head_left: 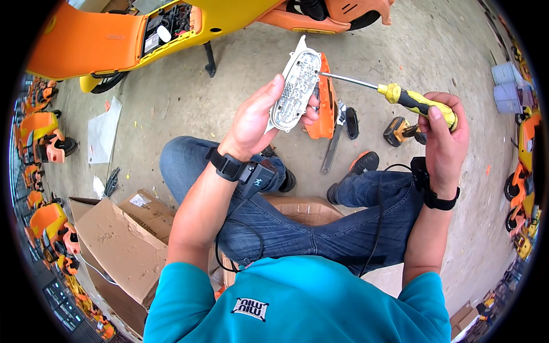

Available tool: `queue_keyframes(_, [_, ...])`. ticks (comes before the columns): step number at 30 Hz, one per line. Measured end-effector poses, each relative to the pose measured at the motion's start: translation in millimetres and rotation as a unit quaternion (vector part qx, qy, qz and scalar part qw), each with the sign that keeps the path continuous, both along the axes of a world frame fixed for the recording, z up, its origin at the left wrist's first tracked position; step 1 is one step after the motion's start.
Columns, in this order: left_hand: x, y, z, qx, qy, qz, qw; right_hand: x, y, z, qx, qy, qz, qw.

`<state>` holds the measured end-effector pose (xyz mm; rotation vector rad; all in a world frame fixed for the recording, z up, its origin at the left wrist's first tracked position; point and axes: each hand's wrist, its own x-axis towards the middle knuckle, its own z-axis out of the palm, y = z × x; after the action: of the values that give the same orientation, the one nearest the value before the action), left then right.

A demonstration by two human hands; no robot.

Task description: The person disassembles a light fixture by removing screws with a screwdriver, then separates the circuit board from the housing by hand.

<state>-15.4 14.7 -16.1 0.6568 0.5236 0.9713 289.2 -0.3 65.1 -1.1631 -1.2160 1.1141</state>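
My left hand (258, 117) grips a long oval light unit (295, 86) with a pale housing and a clear, silvery face turned up. In my right hand (443, 123) is a screwdriver (414, 103) with a yellow and black handle, its shaft pointing left. The screwdriver's tip meets the right edge of the light unit, near its upper end; whether it sits in a screw cannot be made out. Behind the fingers of my left hand, an orange plastic panel (326, 108) shows beyond the light unit.
An orange and yellow scooter (108, 43) stands ahead, its compartment uncovered. On the concrete floor lie a wrench (330, 155), a small black tray-like part (352, 123) and a yellow and black power drill (398, 131). Cardboard boxes (117, 243) stand to my left, and white containers (506, 86) at far right.
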Motion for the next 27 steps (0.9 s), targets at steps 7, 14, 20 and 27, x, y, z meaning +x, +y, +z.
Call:
queue_keyframes(7, [1,-3,2,0.024,0.033,0.013,0.999,-6,1,-1,-0.007,-0.043,-0.014,0.999])
queue_keyframes(14, [13,0,-2,0.101,0.110,0.047,0.988,-3,-2,-9,-0.067,-0.052,-0.037,0.996])
queue_keyframes(20, [3,-7,-5,0.141,0.166,0.089,0.972,-23,-3,-3,-0.148,-0.100,-0.033,0.983])
queue_keyframes(27, [15,4,-10,0.146,0.197,0.108,0.963,-6,0,0,-0.215,-0.054,0.016,0.975])
